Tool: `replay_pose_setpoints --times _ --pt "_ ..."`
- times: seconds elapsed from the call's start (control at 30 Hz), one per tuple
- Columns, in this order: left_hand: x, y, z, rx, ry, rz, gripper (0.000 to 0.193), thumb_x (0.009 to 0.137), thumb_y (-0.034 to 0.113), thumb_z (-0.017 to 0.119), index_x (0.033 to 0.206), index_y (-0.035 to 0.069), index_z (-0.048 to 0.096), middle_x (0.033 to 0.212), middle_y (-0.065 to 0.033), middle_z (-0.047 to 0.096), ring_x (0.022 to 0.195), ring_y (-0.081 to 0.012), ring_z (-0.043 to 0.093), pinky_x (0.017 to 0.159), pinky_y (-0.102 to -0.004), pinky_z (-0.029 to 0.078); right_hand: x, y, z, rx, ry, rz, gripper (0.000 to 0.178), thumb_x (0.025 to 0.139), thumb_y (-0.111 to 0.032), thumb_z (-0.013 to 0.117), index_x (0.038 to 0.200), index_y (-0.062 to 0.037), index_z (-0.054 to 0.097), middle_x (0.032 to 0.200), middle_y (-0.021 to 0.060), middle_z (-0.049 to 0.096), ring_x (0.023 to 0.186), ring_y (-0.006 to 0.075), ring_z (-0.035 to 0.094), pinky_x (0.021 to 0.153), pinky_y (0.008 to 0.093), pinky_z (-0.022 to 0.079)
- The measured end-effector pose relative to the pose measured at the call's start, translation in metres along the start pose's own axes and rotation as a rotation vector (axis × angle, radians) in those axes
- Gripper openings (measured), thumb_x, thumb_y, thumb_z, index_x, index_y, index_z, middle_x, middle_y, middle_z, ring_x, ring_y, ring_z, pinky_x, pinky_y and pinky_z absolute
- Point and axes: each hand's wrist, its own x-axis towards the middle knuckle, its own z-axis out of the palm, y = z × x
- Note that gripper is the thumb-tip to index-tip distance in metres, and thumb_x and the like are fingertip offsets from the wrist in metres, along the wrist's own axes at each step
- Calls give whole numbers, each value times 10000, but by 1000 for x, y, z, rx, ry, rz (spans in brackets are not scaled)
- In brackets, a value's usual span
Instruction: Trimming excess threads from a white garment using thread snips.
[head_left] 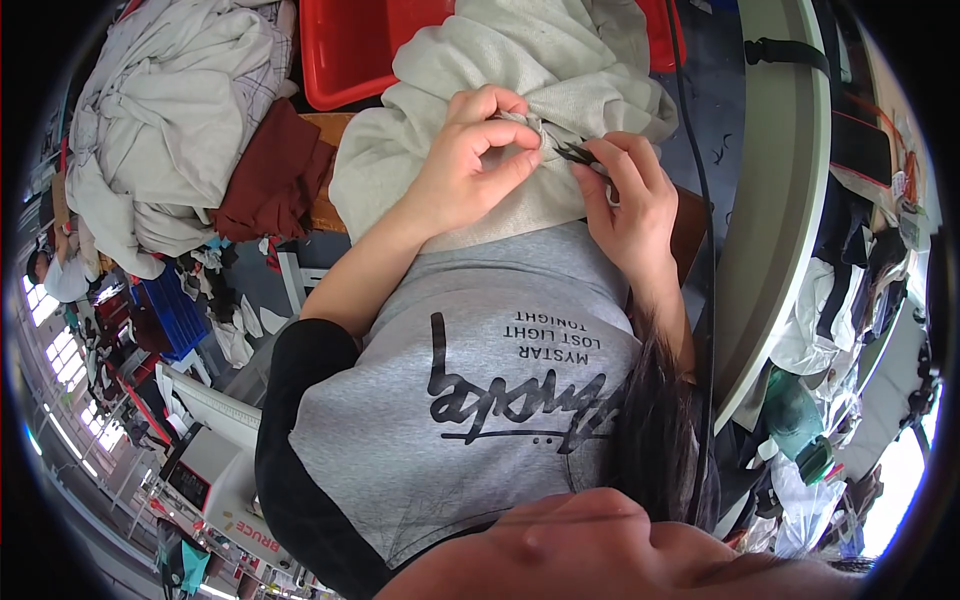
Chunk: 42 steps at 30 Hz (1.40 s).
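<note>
Cream knit cloth [480, 60] lies bunched over my lap and runs up to the far edge of the red bin. My left hand [470, 165] is closed, pinching a small fold of this cloth between thumb and fingers. Just to the right, my right hand [632, 195] is closed around small black thread snips [573, 152]. The dark pointed blades face left, close to the pinched fold. Whether they touch the cloth I cannot tell. My right fingers hide the rest of the snips.
Beyond the cloth stands a red plastic bin [345, 60]. At left is a heap of cream garments [165, 110] with a rust-brown cloth [272, 175] beside it. A pale curved table [785, 200] edges my right side, and a black cord [700, 160] hangs near my right hand.
</note>
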Motion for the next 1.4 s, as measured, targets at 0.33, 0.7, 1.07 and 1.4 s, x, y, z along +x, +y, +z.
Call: replay_pose_setpoints --times 0.33,0.7,1.07,1.4 --pt "-1 1 -1 13 -3 1 91 820 82 716 873 19 676 1145 -68 555 1126 -232 449 944 -321 375 2 -1 4 105 -12 15 179 816 -45 723 973 -19 642 909 71 610 571 144 538 511 271 439" --pt "-1 1 0 32 10 15 96 799 96 723 855 30 681 1131 -68 566 1108 -240 457 934 -324 377 -13 13 16 518 -58 301 217 863 -71 722 1003 -2 570 867 12 548 694 43 459 617 182 365" --pt "-2 1 -1 16 15 10 102 811 109 725 845 25 680 1132 -71 570 1098 -241 462 918 -328 394 -5 2 -10 244 -191 246 246 815 -98 777 945 -1 592 697 49 603 625 86 579 579 223 465" --pt "-2 -2 -4 31 -70 23 117 890 147 678 911 32 671 1191 -66 512 1134 -241 428 905 -298 410 15 3 -17 161 -294 91 225 788 -111 790 882 -3 616 714 97 644 603 179 654 559 274 505"
